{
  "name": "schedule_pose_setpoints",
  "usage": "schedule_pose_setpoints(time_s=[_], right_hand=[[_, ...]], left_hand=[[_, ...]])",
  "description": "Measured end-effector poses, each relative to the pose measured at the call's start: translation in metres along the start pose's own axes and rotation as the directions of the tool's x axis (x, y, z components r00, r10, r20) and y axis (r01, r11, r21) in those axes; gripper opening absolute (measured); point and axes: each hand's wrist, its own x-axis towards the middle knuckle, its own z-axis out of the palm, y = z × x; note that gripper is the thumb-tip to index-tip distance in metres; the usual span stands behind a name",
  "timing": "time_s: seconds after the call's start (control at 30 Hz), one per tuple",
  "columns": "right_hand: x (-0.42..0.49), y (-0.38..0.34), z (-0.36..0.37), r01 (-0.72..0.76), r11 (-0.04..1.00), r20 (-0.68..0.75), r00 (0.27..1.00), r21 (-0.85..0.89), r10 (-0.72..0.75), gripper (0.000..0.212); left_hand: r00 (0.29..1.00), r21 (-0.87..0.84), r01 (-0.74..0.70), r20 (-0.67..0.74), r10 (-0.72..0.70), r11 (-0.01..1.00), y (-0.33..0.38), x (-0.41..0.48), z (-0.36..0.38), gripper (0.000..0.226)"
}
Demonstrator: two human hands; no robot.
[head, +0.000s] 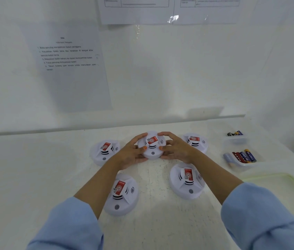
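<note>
A round white smoke detector (151,150) with a red label on top sits at the middle of the white table, tilted toward me. My left hand (133,152) grips its left side with fingers curled over the top edge. My right hand (175,148) grips its right side the same way. Both thumbs press on its front face.
Several more identical smoke detectors lie around it: far left (104,152), far right (195,142), near left (122,194), near right (186,180). A clear tray (240,164) of batteries and a smaller box (234,138) with batteries stand at the right. Instruction sheets (67,65) hang on the wall.
</note>
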Motion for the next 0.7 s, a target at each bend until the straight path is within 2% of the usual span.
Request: schedule_pose_setpoints(time_s=[0.7], right_hand=[[0.0011,-0.0003,-0.0003,0.0,1.0,0.008,1.0,-0.02,0.0,0.042]], left_hand=[[1.0,0.016,-0.003,0.005,0.003,1.0,0.0017,0.0005,-0.0024,0.041]])
